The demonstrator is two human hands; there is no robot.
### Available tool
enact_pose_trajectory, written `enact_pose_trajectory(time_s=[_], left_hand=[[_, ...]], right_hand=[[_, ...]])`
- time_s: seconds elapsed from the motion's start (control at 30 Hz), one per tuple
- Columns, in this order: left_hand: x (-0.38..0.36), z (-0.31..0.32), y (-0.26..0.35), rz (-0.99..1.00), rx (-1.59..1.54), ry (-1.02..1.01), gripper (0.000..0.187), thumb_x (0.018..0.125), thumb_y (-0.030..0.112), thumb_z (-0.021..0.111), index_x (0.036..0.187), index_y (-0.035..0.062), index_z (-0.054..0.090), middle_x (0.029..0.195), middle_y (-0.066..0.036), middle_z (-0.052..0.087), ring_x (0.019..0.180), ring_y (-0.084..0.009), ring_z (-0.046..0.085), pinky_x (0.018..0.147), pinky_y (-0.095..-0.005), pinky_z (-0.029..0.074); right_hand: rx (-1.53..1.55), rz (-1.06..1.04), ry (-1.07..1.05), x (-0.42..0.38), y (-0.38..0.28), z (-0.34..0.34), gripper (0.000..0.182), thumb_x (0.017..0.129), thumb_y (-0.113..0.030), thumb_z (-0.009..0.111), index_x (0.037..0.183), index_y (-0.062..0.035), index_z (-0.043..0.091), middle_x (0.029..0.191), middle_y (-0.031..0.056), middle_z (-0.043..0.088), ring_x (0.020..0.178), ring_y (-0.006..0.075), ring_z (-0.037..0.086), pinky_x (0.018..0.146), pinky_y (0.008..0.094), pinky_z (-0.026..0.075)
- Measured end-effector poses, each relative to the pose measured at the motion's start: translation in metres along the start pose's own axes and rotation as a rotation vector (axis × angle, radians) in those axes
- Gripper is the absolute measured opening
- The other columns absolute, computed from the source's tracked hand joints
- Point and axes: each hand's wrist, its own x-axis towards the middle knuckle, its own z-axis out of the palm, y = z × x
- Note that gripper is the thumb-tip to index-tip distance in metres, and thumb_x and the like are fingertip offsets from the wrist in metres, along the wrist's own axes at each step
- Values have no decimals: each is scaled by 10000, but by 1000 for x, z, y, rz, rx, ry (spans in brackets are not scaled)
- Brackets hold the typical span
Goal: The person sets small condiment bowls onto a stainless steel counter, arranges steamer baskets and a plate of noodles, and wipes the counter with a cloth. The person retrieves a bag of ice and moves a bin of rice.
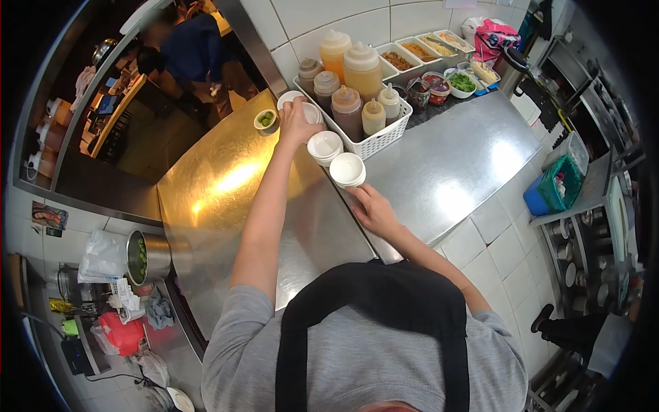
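Observation:
My left hand [298,125] reaches to the back of the steel counter, its fingers curled at a small white bowl [313,114] beside the basket. Another white bowl [289,98] stands just behind it, partly covered by that hand. Closer to me is a short stack of white bowls [325,145], touched by neither hand. My right hand [376,211] has its fingers against the near side of a second small stack of white bowls [347,169]; the fingertips are partly hidden under it. Left of my left hand sits a small cup of green limes [266,121].
A white basket [377,141] of sauce bottles [362,69] stands along the back. Beyond it are trays of toppings [416,52] and a bowl of chopped greens [462,84]. A steel pot [152,257] is at left. One person [192,51] is behind the opening, another [583,336] at right.

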Motion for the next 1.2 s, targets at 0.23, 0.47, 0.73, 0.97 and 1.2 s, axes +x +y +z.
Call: enact_pose_trajectory(time_s=[0.23,0.47,0.73,0.97,1.2], left_hand=[[2,9,-24,-176,-419,143,750,527,258,808,1155,48,456,1123,-186,451,1080,-330,447,928,-381,382],[-83,-38,39,267,-522,-139,694,566,156,791,1175,40,480,1144,-118,481,1104,-268,474,948,-366,382],[-120,-9,60,339,-274,-56,741,539,161,800,1197,38,481,1253,-150,397,1167,-333,379,977,-389,345],[-114,35,4,-141,-676,352,730,823,334,614,1366,13,247,1407,-172,239,1317,-313,202,1083,-387,170],[-81,77,6,-323,-1074,192,748,931,486,316,1416,19,-9,1493,-124,-46,1376,-218,-29,1103,-324,10]], right_hand=[[26,-16,8,0,2,1,401,764,-79,582,1155,-85,493,1043,131,519,924,329,535,762,401,454],[27,6,-18,1,-1,-3,390,754,-79,590,1131,-66,489,1049,134,515,956,325,526,779,400,453],[97,115,-42,-2,13,5,333,751,-85,605,1058,-38,484,1034,148,507,915,312,531,749,387,456],[13,-15,361,5,3,0,624,734,-99,668,1274,-28,364,1305,231,323,1166,391,374,944,422,367],[-81,-73,218,20,2,15,804,775,-147,638,1394,3,147,1419,259,143,1262,426,241,1046,445,230]])
